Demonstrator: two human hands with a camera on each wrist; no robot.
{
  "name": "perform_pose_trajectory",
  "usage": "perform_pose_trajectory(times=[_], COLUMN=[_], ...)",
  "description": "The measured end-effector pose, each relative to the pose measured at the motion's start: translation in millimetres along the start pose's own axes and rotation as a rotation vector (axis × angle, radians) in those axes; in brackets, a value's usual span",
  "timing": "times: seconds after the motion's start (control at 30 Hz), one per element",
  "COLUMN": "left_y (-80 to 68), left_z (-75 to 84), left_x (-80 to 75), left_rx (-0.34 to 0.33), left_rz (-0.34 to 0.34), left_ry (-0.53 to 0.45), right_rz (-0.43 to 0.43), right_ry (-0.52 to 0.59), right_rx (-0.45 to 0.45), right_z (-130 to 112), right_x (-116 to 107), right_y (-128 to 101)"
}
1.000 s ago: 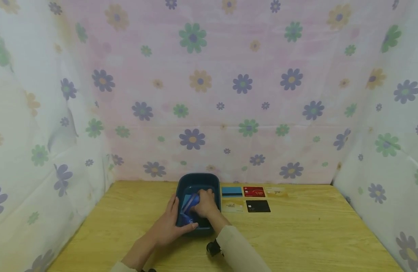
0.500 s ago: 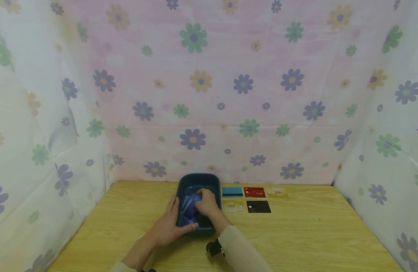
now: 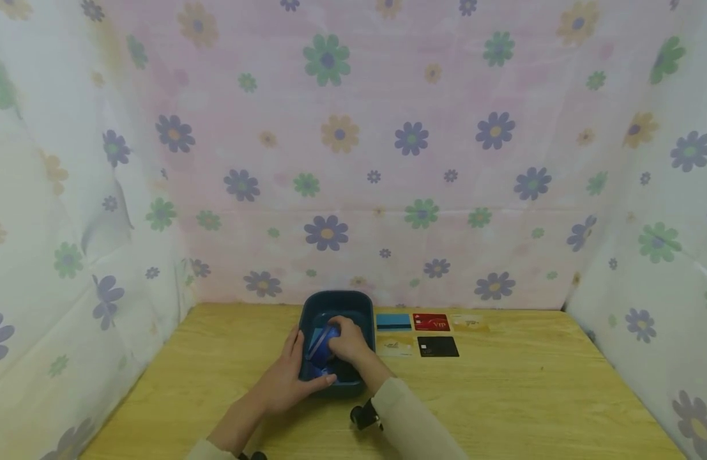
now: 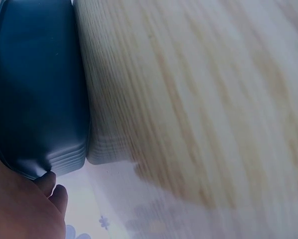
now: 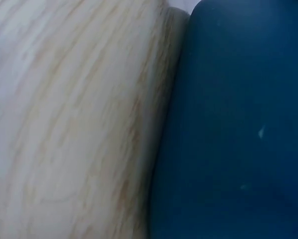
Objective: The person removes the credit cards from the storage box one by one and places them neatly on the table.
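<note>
- Right hand (image 3: pixel 346 338) has lifted a blue card (image 3: pixel 321 340) slightly, pinching it.
- Left hand (image 3: pixel 287 377) grips the one bin (image 3: pixel 336 303).
- Five cards (image 3: pixel 418 333) lie beside it.

Head view: looks forward and down from above the table (image 3: pixel 502 396), far enough to take in the curtain walls; bin (image 3: pixel 336 305) at lower centre. Left wrist view: pressed close to the bin's outer wall (image 4: pixel 37 89), at frame left. Right wrist view: equally close, bin (image 5: pixel 238 124) at right. All three share bin and tabletop.
</note>
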State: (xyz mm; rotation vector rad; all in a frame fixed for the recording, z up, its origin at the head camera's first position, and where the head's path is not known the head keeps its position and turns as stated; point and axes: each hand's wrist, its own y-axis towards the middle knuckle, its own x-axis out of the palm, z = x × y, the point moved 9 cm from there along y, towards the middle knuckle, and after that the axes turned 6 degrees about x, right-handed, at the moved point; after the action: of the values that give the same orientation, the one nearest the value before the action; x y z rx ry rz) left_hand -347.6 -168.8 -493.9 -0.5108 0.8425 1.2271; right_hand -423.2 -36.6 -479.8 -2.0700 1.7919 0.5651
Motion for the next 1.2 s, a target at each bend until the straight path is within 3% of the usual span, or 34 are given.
perform_pose_trajectory(times=[0.37, 0.63, 0.87, 1.03, 1.2], left_y=[1.4, 1.0, -1.5, -0.8, -1.0], left_z=[0.5, 0.2, 1.4, 3.1, 1.8], left_x=[-1.8, -0.6, 0.4, -1.2, -1.1], left_rx=[0.007, 0.008, 0.000, 0.005, -0.004], left_rz=[0.007, 0.000, -0.011, 0.003, 0.002], left_ry=[0.004, 0.009, 0.010, 0.000, 0.002], right_rz=[-0.117, -0.139, -0.089, -0.114, -0.114], right_ry=[0.087, 0.138, 0.096, 0.128, 0.085], right_rx=[0.046, 0.037, -0.009, -0.066, -0.118], right_z=[0, -1, -8, -18, -23], right_x=[10, 9, 0, -7, -17], right_y=[-2, -6, -12, -16, -20])
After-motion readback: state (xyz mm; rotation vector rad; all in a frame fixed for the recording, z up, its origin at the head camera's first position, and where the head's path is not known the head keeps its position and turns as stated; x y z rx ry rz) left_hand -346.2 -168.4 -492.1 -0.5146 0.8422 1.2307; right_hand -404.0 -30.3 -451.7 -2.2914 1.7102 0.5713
